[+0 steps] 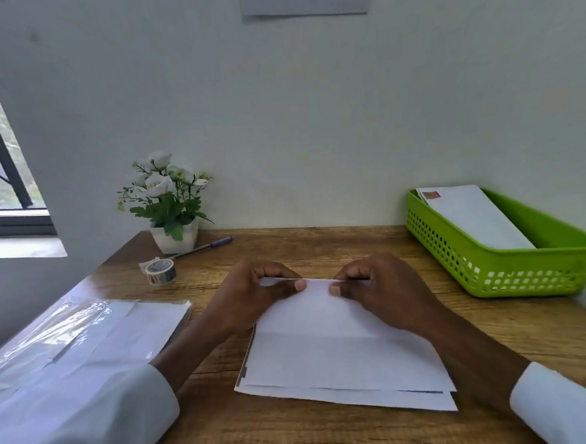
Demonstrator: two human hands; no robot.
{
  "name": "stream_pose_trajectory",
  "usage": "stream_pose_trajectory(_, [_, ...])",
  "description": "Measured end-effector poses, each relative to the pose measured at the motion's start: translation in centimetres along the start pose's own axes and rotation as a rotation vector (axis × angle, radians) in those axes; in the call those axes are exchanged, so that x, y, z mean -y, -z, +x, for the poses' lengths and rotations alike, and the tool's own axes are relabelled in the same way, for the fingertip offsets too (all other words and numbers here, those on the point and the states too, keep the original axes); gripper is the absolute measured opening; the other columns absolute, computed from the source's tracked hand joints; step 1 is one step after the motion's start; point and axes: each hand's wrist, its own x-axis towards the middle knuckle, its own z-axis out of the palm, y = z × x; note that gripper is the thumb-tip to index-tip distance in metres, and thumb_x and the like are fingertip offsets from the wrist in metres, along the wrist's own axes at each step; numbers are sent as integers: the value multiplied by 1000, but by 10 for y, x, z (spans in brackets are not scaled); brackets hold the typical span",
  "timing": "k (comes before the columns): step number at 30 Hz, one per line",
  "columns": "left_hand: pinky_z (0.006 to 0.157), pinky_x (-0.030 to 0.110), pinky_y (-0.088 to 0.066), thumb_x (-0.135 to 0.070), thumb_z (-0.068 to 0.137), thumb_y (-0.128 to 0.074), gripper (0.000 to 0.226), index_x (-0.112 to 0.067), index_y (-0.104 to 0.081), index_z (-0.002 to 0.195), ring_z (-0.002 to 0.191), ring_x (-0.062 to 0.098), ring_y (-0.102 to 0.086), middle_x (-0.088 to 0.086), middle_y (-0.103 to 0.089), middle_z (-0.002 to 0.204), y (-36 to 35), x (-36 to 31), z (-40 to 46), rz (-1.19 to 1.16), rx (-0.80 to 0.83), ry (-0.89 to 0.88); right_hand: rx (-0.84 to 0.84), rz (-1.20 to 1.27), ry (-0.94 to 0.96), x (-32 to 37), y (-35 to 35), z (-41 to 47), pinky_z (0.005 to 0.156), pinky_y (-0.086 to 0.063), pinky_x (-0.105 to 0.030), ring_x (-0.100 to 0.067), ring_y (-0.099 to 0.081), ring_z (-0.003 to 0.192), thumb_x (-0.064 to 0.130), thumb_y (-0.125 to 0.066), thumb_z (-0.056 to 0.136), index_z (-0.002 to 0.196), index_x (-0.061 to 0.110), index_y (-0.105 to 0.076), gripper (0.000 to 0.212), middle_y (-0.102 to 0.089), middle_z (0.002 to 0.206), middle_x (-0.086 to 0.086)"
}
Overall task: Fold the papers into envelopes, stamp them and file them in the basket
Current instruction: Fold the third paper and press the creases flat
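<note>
A white paper [330, 353] lies on the wooden desk in front of me, on top of other sheets, with a crease across its middle. Its far edge is lifted off the desk. My left hand [251, 298] pinches that far edge at the left, thumb on top. My right hand [381, 288] pinches the same edge at the right. A green perforated basket [493, 264] stands at the right against the wall. Inside it leans a white envelope [473, 217] with a red stamp at its top left corner.
A wrapped ream of white paper [86, 341] lies at the left. Behind it are a roll of patterned tape [160, 271], a blue pen [204, 248] and a white pot of artificial flowers [169, 208]. The wall stands right behind the desk.
</note>
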Motion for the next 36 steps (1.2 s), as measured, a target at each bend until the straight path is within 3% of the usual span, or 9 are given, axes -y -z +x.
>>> stream_pose_trajectory(5, [71,27,-52,-24,89,-67,14,-22,-79,82,78,14,-71,0,-77,86,8,2,-1,-145,-70,104,-3,58,-118,-21,21,2,73,-53,-41,-13,-67,75,38,-73,83,71,32,-74,14,-74,78,9])
stream_pose_trajectory(10, [73,38,-54,-25,92,-62,20,-11,-76,94,81,27,-72,10,-76,90,15,5,-2,-237,-137,142,-39,208,-176,-33,34,2,61,-46,-31,-9,-60,56,23,-77,81,65,22,-73,17,-70,61,2])
stream_pose_trajectory(14, [78,45,-56,-24,91,-62,24,-4,-72,98,88,38,-69,17,-74,96,20,6,-2,-340,-189,181,-73,551,-307,-27,32,-7,46,-47,-20,-7,-60,48,14,-81,76,82,7,-70,14,-67,58,1])
stream_pose_trajectory(19, [81,46,-56,-21,89,-64,26,0,-69,104,90,34,-68,21,-72,104,18,4,-1,-521,-264,246,173,801,-414,-23,20,-14,85,-57,-37,-21,-73,95,26,-78,77,108,11,-73,34,-77,102,-4])
stream_pose_trajectory(22, [82,44,-59,-13,83,-69,35,-7,-64,117,98,32,-69,17,-71,112,20,6,0,-728,-247,334,77,941,-448,-24,19,-11,91,-55,-44,-28,-72,98,23,-77,75,108,5,-71,38,-76,104,-12])
stream_pose_trajectory(24, [86,47,-57,-11,78,-74,47,-10,-60,123,103,32,-69,13,-72,114,19,6,-2,-694,-149,401,12,1020,-469,-25,19,-10,95,-53,-48,-31,-70,102,20,-76,73,108,3,-71,40,-75,105,-13])
stream_pose_trajectory(29, [83,40,-60,-1,83,-67,35,-3,-63,118,101,30,-70,15,-72,112,15,2,-1,-681,-126,460,-12,1164,-484,-25,22,-9,97,-50,-47,-32,-67,106,3,-68,77,108,3,-71,30,-74,109,-15])
stream_pose_trajectory(32, [77,42,-61,5,89,-57,27,1,-64,115,94,33,-71,20,-71,109,17,0,-1,-783,-149,478,-67,1191,-475,-26,25,-6,95,-51,-45,-31,-68,99,-8,-63,80,90,6,-77,22,-75,103,-16])
stream_pose_trajectory(36, [64,38,-62,6,95,-42,29,1,-66,111,86,32,-70,24,-71,104,20,-3,0,-823,-176,553,-81,1180,-443,-28,29,-5,80,-56,-40,-25,-68,80,-11,-53,80,69,8,-75,31,-73,87,-13])
